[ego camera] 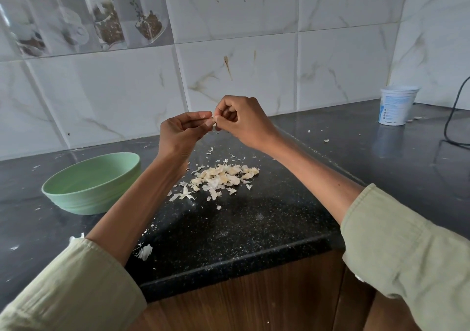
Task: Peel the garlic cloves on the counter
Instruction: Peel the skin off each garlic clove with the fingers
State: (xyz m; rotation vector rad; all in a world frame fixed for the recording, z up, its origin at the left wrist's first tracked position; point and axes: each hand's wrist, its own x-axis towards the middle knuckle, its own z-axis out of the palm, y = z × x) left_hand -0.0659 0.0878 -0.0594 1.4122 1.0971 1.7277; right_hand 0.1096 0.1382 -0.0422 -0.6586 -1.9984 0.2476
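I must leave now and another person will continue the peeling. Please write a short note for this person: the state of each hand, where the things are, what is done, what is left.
Left hand and right hand: raised above the counter, fingertips together, pinching one small garlic clove, mostly hidden.
Garlic pile: on the counter below the hands, cloves mixed with loose skins; peeled or unpeeled cannot be told.
Green bowl: on the counter to the left; its visible inside shows nothing.
Done: many skins already off.
Left: finish this clove, then check the pile.
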